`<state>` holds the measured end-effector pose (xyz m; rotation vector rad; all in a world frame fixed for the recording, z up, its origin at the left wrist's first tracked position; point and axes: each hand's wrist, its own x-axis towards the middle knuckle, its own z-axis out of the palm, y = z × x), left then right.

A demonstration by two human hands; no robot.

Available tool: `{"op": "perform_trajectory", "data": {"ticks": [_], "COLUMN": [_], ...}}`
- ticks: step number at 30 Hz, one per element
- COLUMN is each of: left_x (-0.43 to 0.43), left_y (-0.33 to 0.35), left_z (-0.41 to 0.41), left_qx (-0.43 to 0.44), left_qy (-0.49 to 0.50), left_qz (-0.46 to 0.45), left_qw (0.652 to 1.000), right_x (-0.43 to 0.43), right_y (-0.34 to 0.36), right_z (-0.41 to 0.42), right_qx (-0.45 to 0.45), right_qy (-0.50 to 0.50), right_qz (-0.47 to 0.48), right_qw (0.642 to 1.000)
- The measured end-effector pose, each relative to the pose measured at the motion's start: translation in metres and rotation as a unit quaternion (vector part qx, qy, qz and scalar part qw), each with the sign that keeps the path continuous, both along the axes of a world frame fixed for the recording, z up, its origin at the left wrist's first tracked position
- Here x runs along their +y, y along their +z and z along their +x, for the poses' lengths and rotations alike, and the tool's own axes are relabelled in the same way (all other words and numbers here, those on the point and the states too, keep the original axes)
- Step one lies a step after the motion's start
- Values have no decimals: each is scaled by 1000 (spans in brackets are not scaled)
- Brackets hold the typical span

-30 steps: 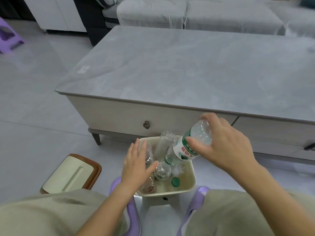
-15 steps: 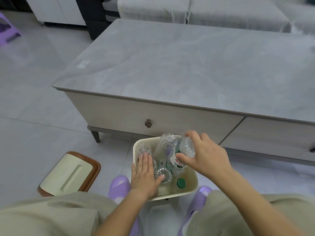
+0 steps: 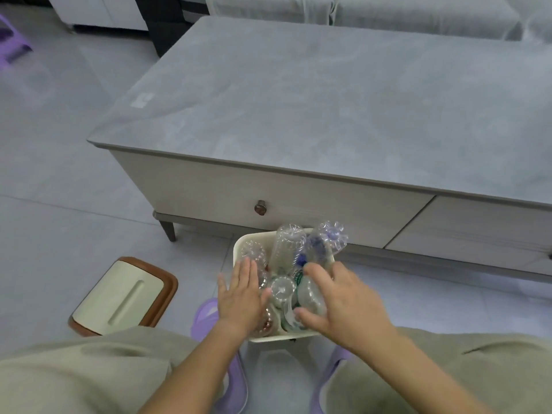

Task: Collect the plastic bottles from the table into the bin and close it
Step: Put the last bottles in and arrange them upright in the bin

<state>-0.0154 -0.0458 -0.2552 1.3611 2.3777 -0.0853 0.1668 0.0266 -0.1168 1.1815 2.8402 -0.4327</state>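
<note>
A cream bin (image 3: 239, 249) stands on the floor between my feet, in front of the grey table (image 3: 328, 109). Several clear plastic bottles fill it; two of them (image 3: 288, 249) (image 3: 328, 240) stick up above the far rim. My left hand (image 3: 240, 297) lies flat, fingers spread, on the bottles at the bin's left side. Over the right side, my right hand (image 3: 343, 297) is curled around a green-labelled bottle (image 3: 309, 294) that sits down among the others. The tabletop carries no bottles in view.
The bin's lid (image 3: 122, 297), cream with a brown rim, lies on the floor to the left. Purple slippers (image 3: 209, 312) flank the bin. Behind it are the table's drawer knob (image 3: 260, 207) and a table leg (image 3: 168, 231). A sofa (image 3: 388, 13) stands beyond.
My right hand has lowered the green-labelled bottle from above the rim down into the bin. My left hand has shifted slightly forward onto the bottles at the left.
</note>
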Motion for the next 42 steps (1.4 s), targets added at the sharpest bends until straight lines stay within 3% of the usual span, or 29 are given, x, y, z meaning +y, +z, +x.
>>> {"op": "perform_trajectory", "data": {"ticks": [3, 7, 12, 14, 16, 19, 21, 24, 28, 34, 38, 40, 42], "left_x": [13, 34, 84, 100, 104, 90, 77, 64, 58, 60, 66, 57, 34], "left_y": [8, 30, 69, 71, 62, 42, 29, 11, 0, -15, -6, 1, 5], "left_z": [5, 0, -10, -12, -12, -5, 6, 15, 14, 15, 6, -4, -17], "left_qx": [-46, -120, -105, -82, -78, -99, -75, -12, 3, 9, -73, -130, -151], "left_qy": [49, 114, -16, -65, -69, -39, -64, -103, -117, -114, -108, -61, 46], "left_qz": [31, 165, 214, 186, 173, 168, 126, 53, 6, 53, 56, 129, 235], "left_qw": [997, 972, 971, 977, 979, 980, 987, 993, 993, 992, 990, 981, 959], "right_x": [-11, -20, -16, -7, 5, 34, 56, 87, 103, 97, 104, 100, 101], "right_y": [-56, -114, -141, -122, -95, -59, -60, -79, -102, -146, -152, -153, -153], "right_z": [-4, -9, -29, -29, -25, -21, -24, -35, -52, -47, -49, -49, -48], "right_qx": [-86, -86, -110, -51, 109, 235, 189, 75, -23, -46, -58, -52, -50], "right_qy": [44, 51, 80, 117, 139, 55, 6, 17, 39, 46, 37, 36, 37], "right_qz": [34, 3, -19, 9, 114, 226, 214, 122, 50, 44, 55, 45, 32], "right_qw": [995, 995, 991, 992, 978, 944, 958, 990, 998, 997, 996, 997, 998]}}
